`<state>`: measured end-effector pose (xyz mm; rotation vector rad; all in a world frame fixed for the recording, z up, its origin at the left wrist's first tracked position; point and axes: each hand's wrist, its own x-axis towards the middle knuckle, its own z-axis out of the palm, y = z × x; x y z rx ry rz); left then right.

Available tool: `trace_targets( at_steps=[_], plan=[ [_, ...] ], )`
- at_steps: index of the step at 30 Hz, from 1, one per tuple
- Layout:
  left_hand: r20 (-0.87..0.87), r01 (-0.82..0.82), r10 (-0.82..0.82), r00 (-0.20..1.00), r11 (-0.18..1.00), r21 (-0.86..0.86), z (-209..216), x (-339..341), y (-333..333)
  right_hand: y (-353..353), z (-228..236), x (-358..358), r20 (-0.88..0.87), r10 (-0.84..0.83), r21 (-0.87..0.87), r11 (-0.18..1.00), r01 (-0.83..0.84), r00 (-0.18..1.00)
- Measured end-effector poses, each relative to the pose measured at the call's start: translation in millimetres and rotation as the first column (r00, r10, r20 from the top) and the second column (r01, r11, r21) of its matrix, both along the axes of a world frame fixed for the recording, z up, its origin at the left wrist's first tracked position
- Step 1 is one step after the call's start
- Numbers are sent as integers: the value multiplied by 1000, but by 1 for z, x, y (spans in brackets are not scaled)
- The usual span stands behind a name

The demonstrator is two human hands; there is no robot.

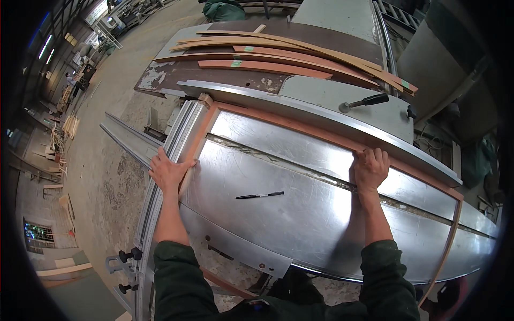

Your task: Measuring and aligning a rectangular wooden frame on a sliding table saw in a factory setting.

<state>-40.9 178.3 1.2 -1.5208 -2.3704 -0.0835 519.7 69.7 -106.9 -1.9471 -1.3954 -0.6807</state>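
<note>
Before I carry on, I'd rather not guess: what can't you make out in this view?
All in the head view:
- Wooden frame: the lower stretch of its left side is hidden by the left forearm.
- Right hand: its palm is hidden by the back of the hand.
- Pile of strips: lower ones are partly covered by upper ones.
- Background person: too small and blurred to tell their work.
</note>
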Motion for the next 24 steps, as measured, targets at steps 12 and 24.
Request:
trace_targets(
  at_steps=[12, 24],
  plan=[
    [22, -15, 15, 1000, 1000, -9, 7, 3, -1, 3, -2, -2, -2, 5, 3, 1000, -5, 1000],
    [88, -11, 7, 996, 999, 53, -10, -27, 3, 10, -8, -14, -66, 173, 53, 984, -169, 983]
  ],
)
